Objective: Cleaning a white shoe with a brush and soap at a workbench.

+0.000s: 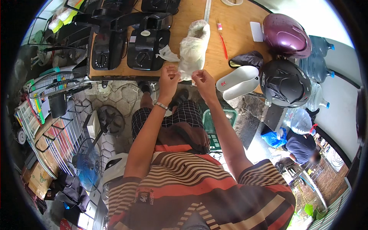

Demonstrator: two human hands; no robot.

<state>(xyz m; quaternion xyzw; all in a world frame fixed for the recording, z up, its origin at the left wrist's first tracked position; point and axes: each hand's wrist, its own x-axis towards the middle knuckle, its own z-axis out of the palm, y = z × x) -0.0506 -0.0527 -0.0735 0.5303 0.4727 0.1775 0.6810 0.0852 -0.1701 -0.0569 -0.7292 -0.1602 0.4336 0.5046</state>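
A shoe wrapped in thin white tissue or film (pixel 191 51) lies on the wooden table, its toe end towards me at the front edge. My left hand (pixel 170 82) pinches the wrapping at the left of that end. At its right my right hand (pixel 203 83) has thumb and fingers together at the wrapping's edge; what lies between the fingertips is too small to tell. Left of the shoe is a crumpled white piece (pixel 167 54). To the right lie a red toothbrush (pixel 222 43), a pair of white insoles (pixel 238 82) and a dark fabric item (pixel 246 59).
Black fan bases with dials (pixel 148 51) stand on the table's left. A metal ruler (pixel 207 11) lies behind the shoe. Purple (pixel 284 36) and black (pixel 284 83) helmets sit right, beside water bottles (pixel 316 64). A green crate (pixel 220 118) is below; another person (pixel 300 148) is at far right.
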